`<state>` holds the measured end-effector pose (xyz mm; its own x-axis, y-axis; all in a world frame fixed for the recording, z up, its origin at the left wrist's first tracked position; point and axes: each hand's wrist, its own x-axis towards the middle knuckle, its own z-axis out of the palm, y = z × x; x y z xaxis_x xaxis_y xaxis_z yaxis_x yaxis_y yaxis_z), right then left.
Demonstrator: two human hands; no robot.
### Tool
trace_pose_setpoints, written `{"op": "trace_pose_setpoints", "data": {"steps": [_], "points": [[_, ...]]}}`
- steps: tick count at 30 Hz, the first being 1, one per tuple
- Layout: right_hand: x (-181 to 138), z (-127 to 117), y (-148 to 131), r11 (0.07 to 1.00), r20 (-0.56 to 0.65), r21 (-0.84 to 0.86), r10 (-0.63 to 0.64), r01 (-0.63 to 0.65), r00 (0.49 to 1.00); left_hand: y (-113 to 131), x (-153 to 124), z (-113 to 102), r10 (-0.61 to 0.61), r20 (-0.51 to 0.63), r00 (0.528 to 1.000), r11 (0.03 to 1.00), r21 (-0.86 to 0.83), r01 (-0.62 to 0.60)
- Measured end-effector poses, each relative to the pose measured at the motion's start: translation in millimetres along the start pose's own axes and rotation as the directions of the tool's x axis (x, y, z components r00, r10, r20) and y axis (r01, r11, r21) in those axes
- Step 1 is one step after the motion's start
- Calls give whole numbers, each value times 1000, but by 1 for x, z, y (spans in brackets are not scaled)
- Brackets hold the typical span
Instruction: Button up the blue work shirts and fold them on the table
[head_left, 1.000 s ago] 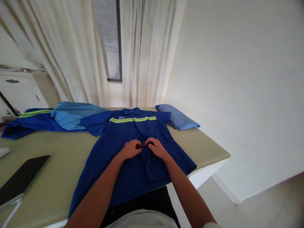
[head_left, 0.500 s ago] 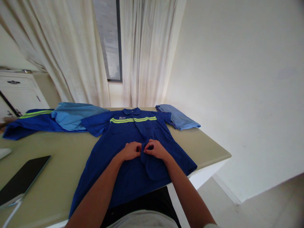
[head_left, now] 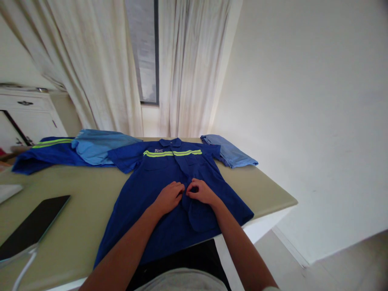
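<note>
A dark blue short-sleeved work shirt (head_left: 157, 173) lies spread face up on the table, collar at the far side, with a yellow-and-silver reflective band (head_left: 172, 153) across its chest. My left hand (head_left: 171, 196) pinches the front placket a little below the middle. Right beside it, my right hand (head_left: 200, 190) pinches the same front edge, thumb and fingertips together. The lower flap of the front is lifted and curled under my right hand. Any button between the fingertips is too small to make out.
Folded light blue garments (head_left: 232, 151) lie at the table's (head_left: 269, 190) back right. A light blue cloth (head_left: 100, 145) rests over a blue garment with a reflective stripe (head_left: 54, 153) at left. A dark flat device (head_left: 34, 226) with a white cable (head_left: 26, 266) is at front left.
My left hand has closed in toward the right hand at the placket, its fingers curling lower over the edge. The view has shifted slightly; the shirt stays in place.
</note>
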<state>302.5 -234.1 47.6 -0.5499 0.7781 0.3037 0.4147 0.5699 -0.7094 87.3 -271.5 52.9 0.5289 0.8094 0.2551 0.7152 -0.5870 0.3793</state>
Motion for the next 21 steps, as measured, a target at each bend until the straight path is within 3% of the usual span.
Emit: {"op": "trace_pose_setpoints", "data": {"steps": [7,12,16,21], "points": [[-1,1,-4,1000,-37,-2,-8,8,999,-6,3,3,-65,-77,995,971,-234,45],[0,7,-5,999,-63,-47,-22,19,998,-12,4,5,-117,-58,991,916,-393,85],[0,8,-5,998,-129,-61,-24,16,991,-12,4,5,-121,-36,992,884,-458,91],[0,6,-4,1000,-129,-23,-9,6,992,-13,5,4,-138,-22,990,871,-479,111]]}}
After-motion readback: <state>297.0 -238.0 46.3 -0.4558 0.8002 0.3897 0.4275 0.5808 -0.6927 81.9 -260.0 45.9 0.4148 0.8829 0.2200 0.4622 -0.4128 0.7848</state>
